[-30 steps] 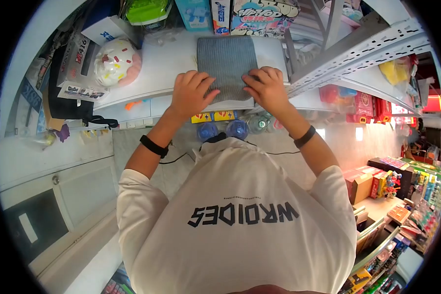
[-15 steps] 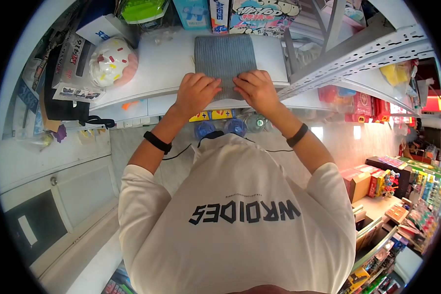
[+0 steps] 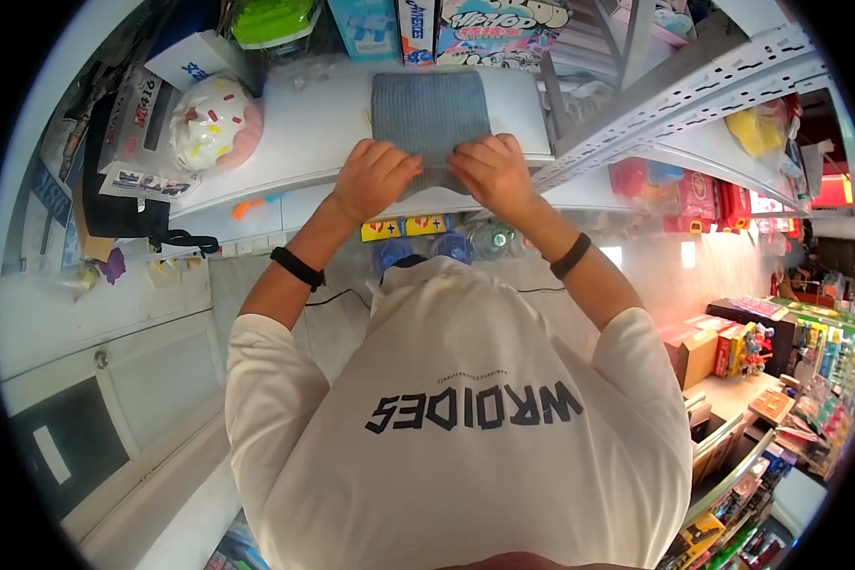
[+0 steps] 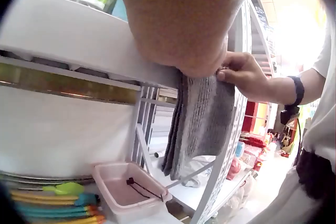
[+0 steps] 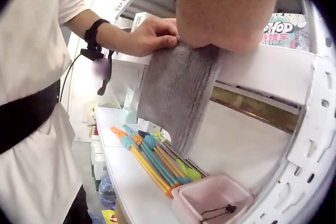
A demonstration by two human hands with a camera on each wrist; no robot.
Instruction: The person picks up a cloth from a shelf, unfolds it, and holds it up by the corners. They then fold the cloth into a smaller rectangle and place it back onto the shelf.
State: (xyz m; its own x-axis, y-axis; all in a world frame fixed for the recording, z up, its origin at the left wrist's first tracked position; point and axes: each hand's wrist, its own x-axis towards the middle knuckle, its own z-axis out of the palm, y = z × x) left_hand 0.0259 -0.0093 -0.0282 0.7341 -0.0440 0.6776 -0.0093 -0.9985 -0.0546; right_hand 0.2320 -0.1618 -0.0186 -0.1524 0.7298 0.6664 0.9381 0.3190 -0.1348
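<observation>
A grey ribbed knit cloth (image 3: 429, 106) lies on the white shelf, with its near part hanging over the front edge. At that edge my left hand (image 3: 378, 178) pinches the cloth between thumb and bent fingers. A short gap to its right, my right hand (image 3: 496, 175) pinches it the same way. In the left wrist view the hanging cloth (image 4: 202, 121) shows stacked layers along one side, below the right hand (image 4: 244, 74). From the right wrist, the hanging part (image 5: 176, 90) drops from the left hand's thumb and fingers (image 5: 160, 37).
Boxed toys (image 3: 499, 33) line the back of the white shelf (image 3: 313, 123). A sprinkled round toy (image 3: 209, 123) sits at the left. Perforated metal posts (image 3: 655, 109) rise at the right. On the shelf below are a pink bin (image 5: 210, 195) and orange-and-teal sticks (image 5: 147, 163).
Both hands have drawn nearer each other along the cloth's front part, the right hand moving left most. The whole head view has shifted slightly.
</observation>
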